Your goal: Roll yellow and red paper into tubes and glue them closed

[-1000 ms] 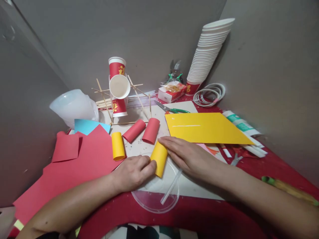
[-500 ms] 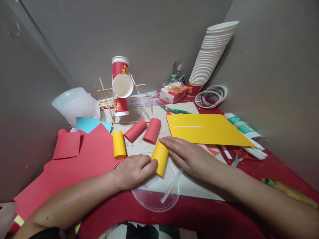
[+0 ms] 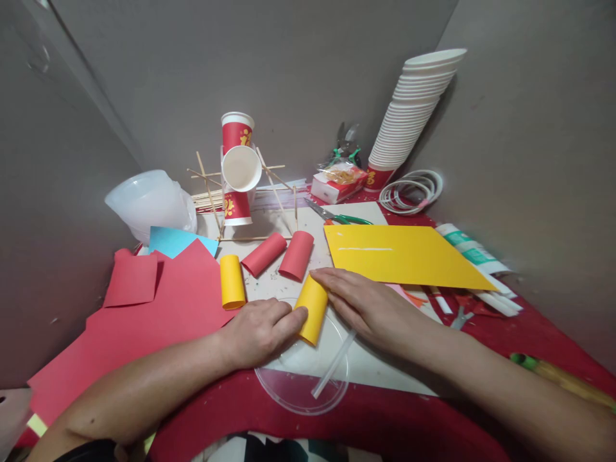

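Between my two hands lies a yellow paper tube [image 3: 312,311], tilted, over a clear round plastic lid [image 3: 301,410]. My left hand [image 3: 262,330] grips its left side, thumb on the paper and fingers curled, partly hidden. My right hand [image 3: 363,301] holds the upper right side, its fingers fairly straight and pressed together, the index fingertip at the far end. A translucent glue stick [image 3: 334,364] rests on the lid under my right hand. Just beyond are a second yellow paper tube [image 3: 232,282], standing, and two red paper tubes [image 3: 264,254] [image 3: 296,255].
Behind stands a wooden stick frame [image 3: 208,192] bearing paper cups [image 3: 238,208]. Red paper [image 3: 163,327] covers the left, near a plastic jug [image 3: 144,202]. On the right are a yellow sheet [image 3: 409,256], green-handled scissors [image 3: 349,219], a cable coil [image 3: 411,192] and a tall cup stack [image 3: 414,109].
The whole view has shifted slightly right and down. Both hands keep the same hold on the yellow paper tube, with no other clear movement.
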A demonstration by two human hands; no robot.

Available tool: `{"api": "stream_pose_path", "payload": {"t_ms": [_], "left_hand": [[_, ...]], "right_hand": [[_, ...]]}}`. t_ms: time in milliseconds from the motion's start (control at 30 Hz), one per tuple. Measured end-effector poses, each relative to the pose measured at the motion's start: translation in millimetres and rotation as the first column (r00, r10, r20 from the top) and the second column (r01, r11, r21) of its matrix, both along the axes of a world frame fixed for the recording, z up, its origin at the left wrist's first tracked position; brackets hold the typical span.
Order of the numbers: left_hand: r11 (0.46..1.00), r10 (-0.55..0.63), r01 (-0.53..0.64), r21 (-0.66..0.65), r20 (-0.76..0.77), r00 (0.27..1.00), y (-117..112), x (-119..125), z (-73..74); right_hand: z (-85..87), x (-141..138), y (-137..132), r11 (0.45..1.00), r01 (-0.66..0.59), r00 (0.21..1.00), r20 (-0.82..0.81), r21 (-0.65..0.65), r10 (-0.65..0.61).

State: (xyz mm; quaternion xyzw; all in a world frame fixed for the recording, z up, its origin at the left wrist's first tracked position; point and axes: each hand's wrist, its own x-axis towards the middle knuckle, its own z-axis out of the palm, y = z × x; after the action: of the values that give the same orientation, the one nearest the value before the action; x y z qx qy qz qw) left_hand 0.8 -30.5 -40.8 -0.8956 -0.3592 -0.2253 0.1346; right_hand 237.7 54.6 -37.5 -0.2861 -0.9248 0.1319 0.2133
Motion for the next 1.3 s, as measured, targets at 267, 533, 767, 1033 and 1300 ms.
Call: {"api": "stream_pose_path", "payload": {"t_ms": [267,533,767,1033,1300], "left_hand": [[1.000,0.011,-0.011,-0.008,0.007,1.000,0.3,0.1,-0.7],[1.000,-0.007,0.008,-0.027,0.031,0.999,0.3,-0.5,1.0],[1.000,0.001,0.000,-0.029,0.031,1.000,1.1,-0.6,0.2],[0.998,-0.032,0.034,-0.043,0.048,0.998,3.2,-3.9,1.3],[0.998,-0.054,0.056,-0.032,0.051,0.997,6.2,-3.5,0.7]], "right_hand": [[-2.3,1.9,-0.5,1.000,0.008,1.000,0.001,0.005,-0.008],[-3.5,1.7,-0.5,1.000,0.002,1.000,0.022,0.005,-0.002],[-3.8,1.6,0.5,1.000,0.004,0.999,-0.034,-0.018,-0.004],[6.3,0.5,-2.0,1.000,0.013,1.000,-0.010,-0.026,-0.014],[8.7,2.6,-2.7,1.000,0.023,1.000,-0.010,-0.005,-0.023]]}}
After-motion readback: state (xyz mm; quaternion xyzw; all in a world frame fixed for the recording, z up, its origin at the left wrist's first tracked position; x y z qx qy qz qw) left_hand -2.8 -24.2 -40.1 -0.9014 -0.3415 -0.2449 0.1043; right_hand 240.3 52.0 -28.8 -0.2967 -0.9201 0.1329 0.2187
